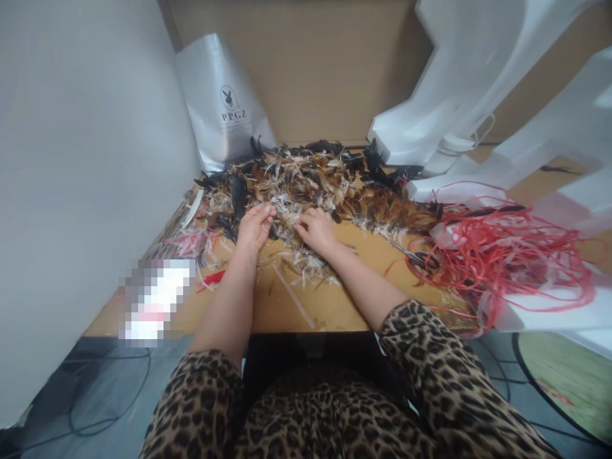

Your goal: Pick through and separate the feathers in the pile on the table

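A wide heap of brown, black and white feathers [325, 185] covers the back of a wooden table [296, 306]. My left hand [254, 226] rests at the near edge of the heap, fingers bent, fingertips pinching pale feathers. My right hand [315, 229] lies just to its right, fingers curled down into the same pale feathers [285, 220] between the two hands. Whether either hand has a firm hold is hard to tell. Both forearms are bare, with leopard-print sleeves near the elbows.
A silver bag [222, 105] leans against the wall at back left. White bags [473, 83] stand at back right. A tangle of red string [497, 255] with scissors [414, 255] lies to the right. A blurred packet [155, 299] sits at front left.
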`<state>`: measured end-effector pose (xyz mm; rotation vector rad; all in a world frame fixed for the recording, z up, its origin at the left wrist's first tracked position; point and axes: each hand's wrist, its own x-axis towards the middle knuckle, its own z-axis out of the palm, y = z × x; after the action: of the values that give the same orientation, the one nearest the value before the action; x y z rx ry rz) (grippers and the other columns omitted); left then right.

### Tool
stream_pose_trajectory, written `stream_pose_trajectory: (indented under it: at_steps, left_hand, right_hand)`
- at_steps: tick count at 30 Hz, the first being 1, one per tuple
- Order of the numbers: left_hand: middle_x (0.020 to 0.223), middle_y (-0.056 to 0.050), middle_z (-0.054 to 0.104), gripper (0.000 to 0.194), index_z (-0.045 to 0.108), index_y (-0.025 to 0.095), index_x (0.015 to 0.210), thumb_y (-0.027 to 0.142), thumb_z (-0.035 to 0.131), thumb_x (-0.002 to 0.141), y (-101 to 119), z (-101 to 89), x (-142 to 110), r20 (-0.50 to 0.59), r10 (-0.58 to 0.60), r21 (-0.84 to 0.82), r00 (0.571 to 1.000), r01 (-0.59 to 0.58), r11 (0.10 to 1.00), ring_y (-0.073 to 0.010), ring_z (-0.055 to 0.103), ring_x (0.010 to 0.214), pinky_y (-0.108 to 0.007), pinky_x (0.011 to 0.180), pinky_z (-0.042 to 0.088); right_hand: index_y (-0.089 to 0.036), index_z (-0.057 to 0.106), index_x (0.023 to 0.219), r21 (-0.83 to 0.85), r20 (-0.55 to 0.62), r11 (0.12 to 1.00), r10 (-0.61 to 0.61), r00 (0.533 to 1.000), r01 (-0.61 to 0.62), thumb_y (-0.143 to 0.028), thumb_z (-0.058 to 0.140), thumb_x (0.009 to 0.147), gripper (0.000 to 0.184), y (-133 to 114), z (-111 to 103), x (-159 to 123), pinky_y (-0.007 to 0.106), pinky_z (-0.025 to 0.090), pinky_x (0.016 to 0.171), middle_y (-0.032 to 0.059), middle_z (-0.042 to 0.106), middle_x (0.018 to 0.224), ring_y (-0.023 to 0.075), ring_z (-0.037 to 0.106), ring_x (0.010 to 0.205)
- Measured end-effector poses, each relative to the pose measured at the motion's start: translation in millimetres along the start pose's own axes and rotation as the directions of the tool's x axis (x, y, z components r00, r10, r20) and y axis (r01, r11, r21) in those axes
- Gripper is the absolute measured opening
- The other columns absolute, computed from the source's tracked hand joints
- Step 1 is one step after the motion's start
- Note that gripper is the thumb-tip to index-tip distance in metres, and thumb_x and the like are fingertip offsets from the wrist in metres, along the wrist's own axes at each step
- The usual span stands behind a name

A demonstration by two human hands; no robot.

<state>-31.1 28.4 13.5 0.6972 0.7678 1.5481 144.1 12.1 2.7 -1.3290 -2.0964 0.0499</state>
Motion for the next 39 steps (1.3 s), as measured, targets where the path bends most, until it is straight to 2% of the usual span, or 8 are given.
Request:
stream_pose_trajectory:
  at_steps: [5, 11, 16, 22, 30, 32, 35, 39]
  left_hand:
    - [0.07, -0.002, 0.066, 0.017, 0.058, 0.013, 0.078, 0.012, 0.068, 0.064, -3, -8.2, 1, -0.006, -0.009, 0.051, 1.0, 0.01, 0.999, -0.0072, 0.061, 0.056, -0.012, 0.044, 0.043]
    - [0.068, -0.003, 0.066, 0.021, 0.06, 0.012, 0.078, 0.014, 0.07, 0.06, -3, -8.6, -4, 0.022, 0.018, 0.115, 1.0, -0.02, 0.993, -0.0051, 0.059, 0.054, -0.012, 0.047, 0.043]
    - [0.076, -0.005, 0.067, 0.021, 0.06, 0.011, 0.074, 0.017, 0.072, 0.057, 0, -5.4, -10, 0.008, 0.044, 0.184, 0.999, -0.045, 0.982, -0.007, 0.061, 0.058, -0.013, 0.047, 0.043]
    - [0.099, -0.009, 0.066, 0.02, 0.059, 0.011, 0.067, 0.021, 0.073, 0.057, 4, -0.5, -18, 0.116, 0.018, 0.242, 0.993, -0.046, 0.969, -0.0083, 0.063, 0.066, -0.014, 0.049, 0.044]
    - [0.08, -0.007, 0.068, 0.021, 0.058, 0.011, 0.07, 0.018, 0.073, 0.057, 0, -0.3, -18, 0.141, -0.052, 0.233, 0.989, 0.018, 0.972, -0.0098, 0.064, 0.067, -0.015, 0.054, 0.047]
    - [0.078, -0.006, 0.068, 0.02, 0.058, 0.011, 0.07, 0.016, 0.073, 0.057, -1, 0.2, -18, 0.126, -0.052, 0.22, 0.991, 0.023, 0.975, -0.0101, 0.064, 0.067, -0.014, 0.055, 0.047]
    - [0.074, -0.006, 0.067, 0.016, 0.058, 0.01, 0.069, 0.012, 0.071, 0.06, -3, 2.0, -17, 0.095, -0.049, 0.152, 0.994, 0.034, 0.988, -0.0094, 0.064, 0.066, -0.013, 0.056, 0.048]
    - [0.075, -0.002, 0.066, 0.009, 0.059, 0.012, 0.072, 0.007, 0.064, 0.067, -2, 5.1, -17, 0.065, -0.065, -0.043, 0.996, 0.068, 0.997, -0.0052, 0.063, 0.069, -0.009, 0.059, 0.048]
  right_hand:
    - [-0.021, 0.065, 0.078, -0.008, 0.064, 0.999, 0.035, 0.997, -0.034, -0.045, 0.052, 0.077, 0.027, -8, 3, 3, 0.032, 0.03, 0.074, 0.006, 0.058, 0.084, 0.0211, 0.045, 0.084]
    - [-0.02, 0.064, 0.075, 0.04, 0.086, 0.999, 0.008, 0.996, -0.011, -0.027, 0.051, 0.078, 0.016, -10, 6, 8, 0.031, 0.032, 0.076, 0.005, 0.057, 0.078, 0.019, 0.047, 0.081]
    - [-0.019, 0.063, 0.078, 0.17, 0.003, 0.98, -0.105, 0.995, 0.103, -0.025, 0.051, 0.078, 0.014, 3, -13, 9, 0.029, 0.035, 0.077, 0.0042, 0.057, 0.081, 0.0174, 0.049, 0.083]
    - [-0.018, 0.061, 0.074, 0.166, 0.06, 0.967, -0.203, 0.977, 0.191, -0.024, 0.052, 0.077, 0.01, 14, -32, 11, 0.029, 0.036, 0.077, 0.0046, 0.057, 0.082, 0.0176, 0.049, 0.083]
    - [-0.017, 0.06, 0.072, 0.266, 0.138, 0.935, -0.278, 0.951, 0.235, -0.02, 0.052, 0.074, 0.009, 13, -32, 11, 0.029, 0.037, 0.075, 0.0039, 0.058, 0.077, 0.0158, 0.051, 0.077]
    - [-0.016, 0.061, 0.072, 0.365, 0.089, 0.917, -0.209, 0.974, 0.163, -0.021, 0.054, 0.073, 0.009, 12, -30, 10, 0.028, 0.039, 0.073, 0.0033, 0.059, 0.076, 0.0147, 0.052, 0.074]
    - [-0.016, 0.06, 0.076, 0.584, 0.004, 0.811, 0.049, 0.999, -0.043, -0.027, 0.056, 0.071, 0.013, 10, -24, 12, 0.027, 0.041, 0.067, 0.0023, 0.06, 0.074, 0.0126, 0.052, 0.067]
    - [-0.016, 0.059, 0.081, 0.818, 0.05, 0.512, 0.39, 0.919, -0.262, -0.034, 0.061, 0.066, 0.024, 6, -17, 14, 0.025, 0.043, 0.063, 0.0001, 0.059, 0.071, 0.0102, 0.052, 0.061]
